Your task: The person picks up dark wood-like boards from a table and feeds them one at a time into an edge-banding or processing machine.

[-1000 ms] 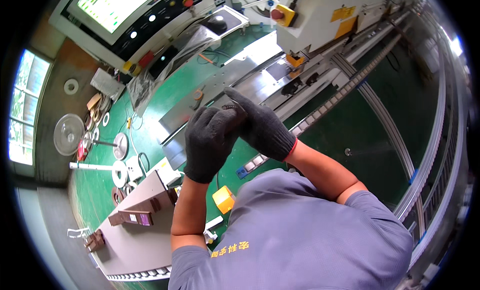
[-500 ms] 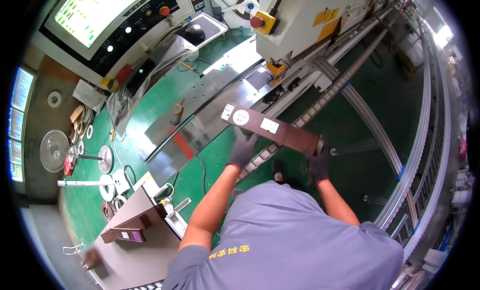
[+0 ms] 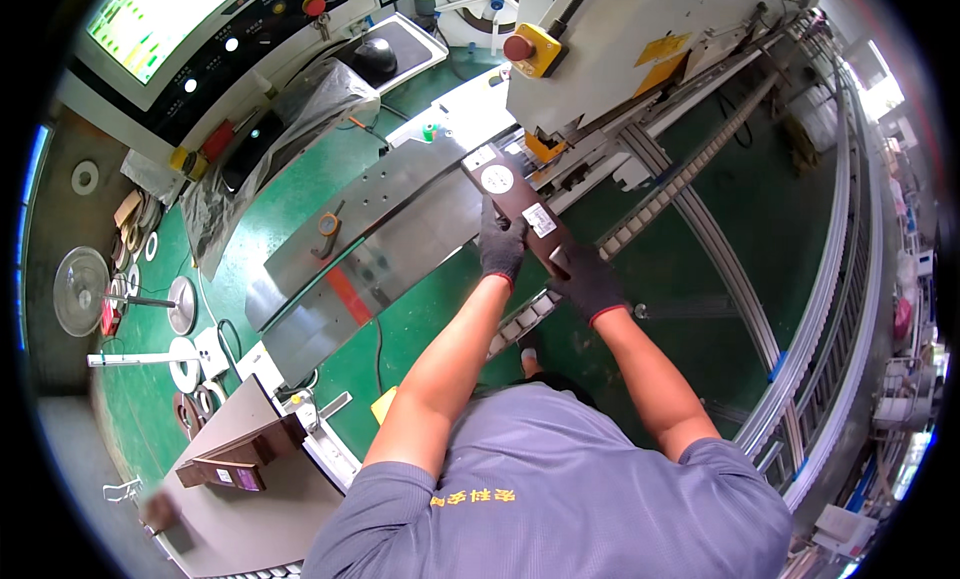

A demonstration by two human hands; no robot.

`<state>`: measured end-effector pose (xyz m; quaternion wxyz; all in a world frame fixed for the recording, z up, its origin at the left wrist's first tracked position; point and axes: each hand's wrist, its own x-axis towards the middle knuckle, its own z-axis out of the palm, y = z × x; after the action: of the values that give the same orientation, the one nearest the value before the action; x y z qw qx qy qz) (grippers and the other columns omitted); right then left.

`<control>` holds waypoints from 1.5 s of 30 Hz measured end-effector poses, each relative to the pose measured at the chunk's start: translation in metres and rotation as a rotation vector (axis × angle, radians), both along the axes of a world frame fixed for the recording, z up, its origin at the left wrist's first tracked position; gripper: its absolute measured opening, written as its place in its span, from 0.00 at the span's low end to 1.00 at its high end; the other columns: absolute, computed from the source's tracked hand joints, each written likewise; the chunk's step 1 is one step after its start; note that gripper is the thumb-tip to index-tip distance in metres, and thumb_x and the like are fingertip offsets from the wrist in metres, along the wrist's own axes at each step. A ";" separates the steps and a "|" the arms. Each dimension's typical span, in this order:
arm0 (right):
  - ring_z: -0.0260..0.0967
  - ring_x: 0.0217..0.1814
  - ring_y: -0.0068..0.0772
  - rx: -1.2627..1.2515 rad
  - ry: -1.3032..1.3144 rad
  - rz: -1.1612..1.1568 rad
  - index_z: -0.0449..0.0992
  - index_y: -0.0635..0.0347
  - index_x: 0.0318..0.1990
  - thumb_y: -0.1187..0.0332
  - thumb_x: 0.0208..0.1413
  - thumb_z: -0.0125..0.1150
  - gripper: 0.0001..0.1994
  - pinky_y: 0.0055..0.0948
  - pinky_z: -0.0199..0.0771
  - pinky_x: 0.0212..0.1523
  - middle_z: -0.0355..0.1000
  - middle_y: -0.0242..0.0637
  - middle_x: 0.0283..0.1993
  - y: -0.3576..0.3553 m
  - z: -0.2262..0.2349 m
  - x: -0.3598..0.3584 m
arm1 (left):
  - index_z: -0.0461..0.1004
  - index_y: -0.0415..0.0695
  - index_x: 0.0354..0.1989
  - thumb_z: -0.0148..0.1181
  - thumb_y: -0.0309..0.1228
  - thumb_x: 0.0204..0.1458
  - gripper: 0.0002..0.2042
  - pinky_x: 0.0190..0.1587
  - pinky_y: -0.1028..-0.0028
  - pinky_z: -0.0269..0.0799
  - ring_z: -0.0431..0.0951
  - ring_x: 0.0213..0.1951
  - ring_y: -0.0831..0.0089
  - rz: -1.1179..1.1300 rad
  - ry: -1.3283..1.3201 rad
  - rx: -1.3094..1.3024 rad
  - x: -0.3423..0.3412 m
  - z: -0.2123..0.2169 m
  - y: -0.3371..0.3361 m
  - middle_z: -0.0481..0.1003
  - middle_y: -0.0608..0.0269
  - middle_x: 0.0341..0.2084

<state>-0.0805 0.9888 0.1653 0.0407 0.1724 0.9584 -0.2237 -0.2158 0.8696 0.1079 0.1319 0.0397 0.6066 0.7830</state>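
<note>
"Where is the board (image 3: 518, 200) held?"
"Near the right end of the surface (image 3: 408, 241), its far end overlapping it in view; whether they touch cannot be told."
"How is it held?"
"It is clamped by the left hand (image 3: 502, 245), nearer the surface, and by the right hand (image 3: 592, 281), farther out."

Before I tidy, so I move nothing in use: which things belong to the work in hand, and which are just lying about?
In use:
Brown board, held by left hand and right hand
Metal table, seemingly below the board's far end

Apparently lying about:
Brown pieces on the grey panel
White rings on the floor
Black mouse
</note>
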 end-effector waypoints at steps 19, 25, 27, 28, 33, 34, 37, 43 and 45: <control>0.76 0.48 0.55 0.238 -0.194 0.034 0.73 0.52 0.56 0.50 0.46 0.72 0.31 0.48 0.80 0.45 0.72 0.53 0.47 0.104 0.016 -0.047 | 0.53 0.52 0.73 0.60 0.23 0.53 0.37 0.36 0.68 0.82 0.82 0.38 0.68 -0.158 -0.177 -0.086 -0.005 -0.007 0.103 0.79 0.53 0.40; 0.77 0.46 0.56 0.348 -0.222 0.020 0.71 0.52 0.59 0.46 0.47 0.71 0.33 0.49 0.80 0.45 0.72 0.54 0.47 0.187 -0.013 -0.052 | 0.54 0.52 0.73 0.58 0.22 0.53 0.37 0.33 0.69 0.80 0.82 0.35 0.68 -0.121 -0.121 -0.169 -0.014 -0.001 0.179 0.80 0.51 0.40; 0.77 0.45 0.57 0.414 -0.162 0.060 0.69 0.53 0.63 0.45 0.47 0.70 0.37 0.49 0.80 0.44 0.72 0.54 0.47 0.206 -0.014 -0.060 | 0.53 0.51 0.74 0.68 0.31 0.49 0.43 0.41 0.65 0.79 0.82 0.39 0.63 -0.058 -0.090 -0.107 -0.021 -0.018 0.209 0.80 0.50 0.40; 0.76 0.48 0.57 0.382 -0.209 0.050 0.66 0.54 0.65 0.44 0.47 0.70 0.40 0.49 0.79 0.47 0.71 0.56 0.49 0.214 -0.008 -0.067 | 0.52 0.51 0.75 0.73 0.36 0.47 0.46 0.44 0.63 0.78 0.82 0.42 0.61 -0.026 -0.077 -0.076 -0.026 -0.027 0.219 0.81 0.49 0.41; 0.59 0.69 0.56 0.527 -0.044 0.195 0.59 0.57 0.71 0.46 0.48 0.71 0.46 0.51 0.64 0.66 0.63 0.58 0.64 0.291 -0.058 -0.083 | 0.61 0.44 0.69 0.66 0.32 0.52 0.35 0.44 0.64 0.79 0.83 0.40 0.59 -0.303 0.397 -0.578 -0.065 -0.031 0.217 0.81 0.48 0.40; 0.52 0.75 0.55 0.538 0.000 0.188 0.58 0.57 0.72 0.48 0.49 0.71 0.46 0.50 0.57 0.72 0.59 0.56 0.70 0.303 -0.072 -0.088 | 0.66 0.42 0.67 0.65 0.32 0.53 0.31 0.45 0.63 0.79 0.83 0.39 0.58 -0.314 0.554 -0.716 -0.072 -0.033 0.206 0.81 0.48 0.39; 0.48 0.79 0.44 0.204 0.295 0.174 0.56 0.54 0.74 0.58 0.61 0.62 0.36 0.43 0.49 0.76 0.52 0.43 0.78 0.301 -0.089 -0.063 | 0.75 0.38 0.57 0.64 0.32 0.54 0.22 0.47 0.63 0.78 0.83 0.41 0.54 -0.161 0.662 -0.533 -0.061 0.053 0.084 0.81 0.45 0.39; 0.68 0.63 0.34 0.075 0.335 0.062 0.69 0.60 0.65 0.75 0.61 0.59 0.23 0.35 0.69 0.64 0.68 0.39 0.63 0.188 -0.094 0.035 | 0.79 0.38 0.46 0.60 0.33 0.60 0.12 0.50 0.60 0.75 0.80 0.44 0.51 0.826 0.411 -0.712 0.012 0.036 -0.298 0.80 0.47 0.40; 0.70 0.61 0.37 -0.097 0.264 0.051 0.70 0.61 0.63 0.75 0.57 0.62 0.24 0.37 0.70 0.62 0.69 0.40 0.62 0.117 -0.058 0.033 | 0.76 0.36 0.50 0.64 0.39 0.57 0.20 0.50 0.60 0.75 0.80 0.45 0.49 1.394 0.428 -1.168 0.072 -0.010 -0.451 0.78 0.45 0.43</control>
<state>-0.0473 1.1061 0.1078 -0.0720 0.1150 0.9476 -0.2893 -0.1433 0.4184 0.0980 -0.4832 -0.2622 0.8024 0.2322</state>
